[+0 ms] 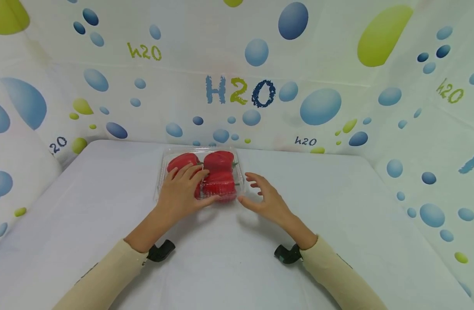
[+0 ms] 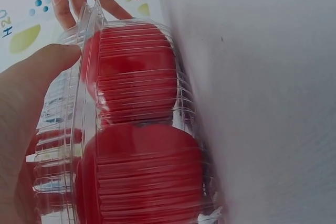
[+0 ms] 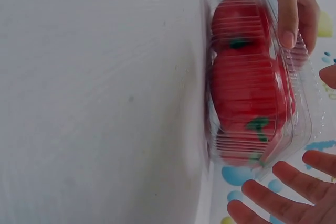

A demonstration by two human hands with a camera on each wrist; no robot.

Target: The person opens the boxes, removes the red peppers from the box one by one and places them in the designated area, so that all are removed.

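Clear plastic: one ribbed box (image 1: pixel 240 168), red peppers (image 1: pixel 218 161) inside, set toward the far side of the worktop (image 1: pixel 229 267). Left hand (image 1: pixel 180 189), the nearer of my two: lies over the box's left half, fingers spread, thumb at its near edge, nothing gripped that I can make out. Right hand (image 1: pixel 269 201): fingers parted and lightly bent, grasping nothing, just beside the box's right edge, which lies to their left. Long axis: from my remote post, foreshortening leaves it undecided.
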